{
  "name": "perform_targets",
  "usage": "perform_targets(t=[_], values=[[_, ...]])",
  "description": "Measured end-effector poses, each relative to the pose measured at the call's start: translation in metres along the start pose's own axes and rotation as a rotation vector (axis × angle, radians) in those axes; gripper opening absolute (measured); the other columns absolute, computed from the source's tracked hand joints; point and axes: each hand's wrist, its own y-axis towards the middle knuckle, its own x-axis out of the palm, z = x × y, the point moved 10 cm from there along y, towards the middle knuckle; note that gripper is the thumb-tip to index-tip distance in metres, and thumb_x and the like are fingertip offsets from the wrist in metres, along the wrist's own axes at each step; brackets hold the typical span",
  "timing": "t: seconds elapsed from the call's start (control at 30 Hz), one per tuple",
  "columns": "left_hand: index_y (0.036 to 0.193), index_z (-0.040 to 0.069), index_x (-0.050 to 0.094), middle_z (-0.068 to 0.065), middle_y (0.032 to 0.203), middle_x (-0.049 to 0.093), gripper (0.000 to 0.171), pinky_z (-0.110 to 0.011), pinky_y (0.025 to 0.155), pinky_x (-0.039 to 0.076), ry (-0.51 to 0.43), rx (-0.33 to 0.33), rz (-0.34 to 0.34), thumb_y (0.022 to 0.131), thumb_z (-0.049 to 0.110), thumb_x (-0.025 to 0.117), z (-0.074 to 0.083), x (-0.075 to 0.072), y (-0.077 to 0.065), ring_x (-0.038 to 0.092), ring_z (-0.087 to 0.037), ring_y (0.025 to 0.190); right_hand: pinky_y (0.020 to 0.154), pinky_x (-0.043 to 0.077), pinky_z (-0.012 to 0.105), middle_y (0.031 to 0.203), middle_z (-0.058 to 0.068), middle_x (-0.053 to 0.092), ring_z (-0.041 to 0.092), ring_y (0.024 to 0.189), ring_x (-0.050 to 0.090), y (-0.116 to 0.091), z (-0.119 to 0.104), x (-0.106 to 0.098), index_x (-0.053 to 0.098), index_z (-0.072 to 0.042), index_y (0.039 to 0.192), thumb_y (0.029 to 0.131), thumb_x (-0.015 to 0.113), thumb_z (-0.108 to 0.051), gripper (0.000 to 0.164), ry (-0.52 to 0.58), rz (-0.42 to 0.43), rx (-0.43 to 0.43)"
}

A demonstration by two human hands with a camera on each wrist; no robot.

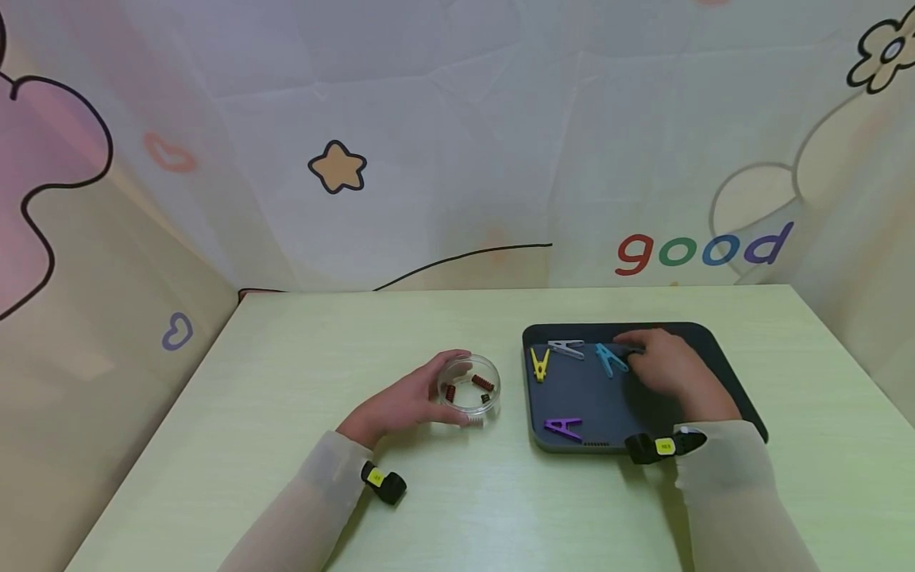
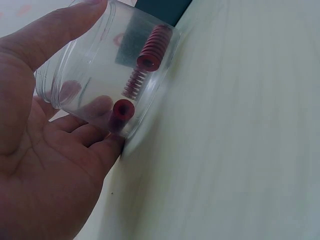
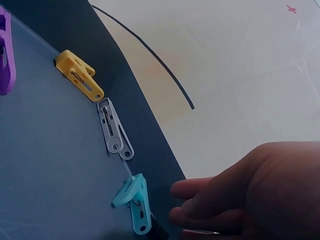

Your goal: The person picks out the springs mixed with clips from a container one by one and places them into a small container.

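And the left hand (image 1: 403,401) has the clear jar (image 1: 468,403) wrapped between thumb and fingers, red springs (image 2: 155,47) inside, while over at the tray (image 1: 596,401) it's the right hand (image 1: 672,367) far nearer the dark coil (image 3: 159,230)! That coil lies right by its fingertips, just beside the turquoise clip (image 3: 139,202), long axis hard to read at the view's edge; fingers bunched close, and whether they pinch it, I cannot tell
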Motion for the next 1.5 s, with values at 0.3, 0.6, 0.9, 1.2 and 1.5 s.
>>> perform_targets(t=[0.3, 0.6, 0.9, 1.2, 1.5], values=[[0.140, 0.047, 0.031, 0.009, 0.145, 0.044, 0.084, -0.043, 0.113, 0.032, 0.002, 0.003, 0.000, 0.075, 0.037, 0.083, -0.001, 0.000, 0.000, 0.040, -0.013, 0.134, 0.082, 0.047, 0.050, 0.136, 0.033, 0.047, 0.040, 0.102, 0.048, -0.001, 0.002, 0.006, 0.052, 0.001, 0.136, 0.094, 0.039, -0.006, 0.044, -0.030, -0.052, -0.001], [0.141, 0.045, 0.031, 0.006, 0.146, 0.044, 0.086, -0.044, 0.114, 0.030, 0.016, -0.002, 0.004, 0.074, 0.037, 0.084, 0.000, 0.000, 0.000, 0.039, -0.015, 0.134, 0.091, 0.047, 0.059, 0.131, 0.034, 0.052, 0.043, 0.104, 0.053, -0.002, 0.004, 0.006, 0.058, 0.005, 0.129, 0.094, 0.048, -0.009, 0.038, -0.034, -0.058, 0.009], [0.141, 0.045, 0.030, 0.009, 0.147, 0.043, 0.086, -0.042, 0.115, 0.030, -0.002, 0.011, -0.012, 0.075, 0.035, 0.084, 0.000, 0.001, 0.001, 0.038, -0.013, 0.136, 0.091, 0.047, 0.059, 0.129, 0.031, 0.055, 0.044, 0.111, 0.053, -0.005, 0.004, 0.008, 0.060, 0.003, 0.127, 0.091, 0.060, -0.011, 0.038, -0.033, -0.071, -0.001], [0.141, 0.044, 0.031, 0.011, 0.145, 0.043, 0.085, -0.041, 0.113, 0.031, -0.009, 0.011, -0.012, 0.075, 0.034, 0.084, 0.001, 0.001, 0.001, 0.040, -0.013, 0.134, 0.091, 0.048, 0.057, 0.125, 0.025, 0.061, 0.042, 0.112, 0.054, -0.006, 0.001, 0.011, 0.066, -0.002, 0.120, 0.088, 0.064, -0.009, 0.033, -0.043, -0.090, -0.041], [0.142, 0.042, 0.031, 0.009, 0.147, 0.043, 0.086, -0.040, 0.115, 0.030, -0.018, 0.010, -0.015, 0.076, 0.031, 0.084, 0.003, 0.001, 0.000, 0.038, -0.013, 0.136, 0.082, 0.052, 0.049, 0.112, 0.021, 0.066, 0.035, 0.099, 0.057, -0.006, 0.003, 0.012, 0.070, -0.003, 0.109, 0.085, 0.066, -0.004, 0.024, -0.019, -0.085, -0.035]])
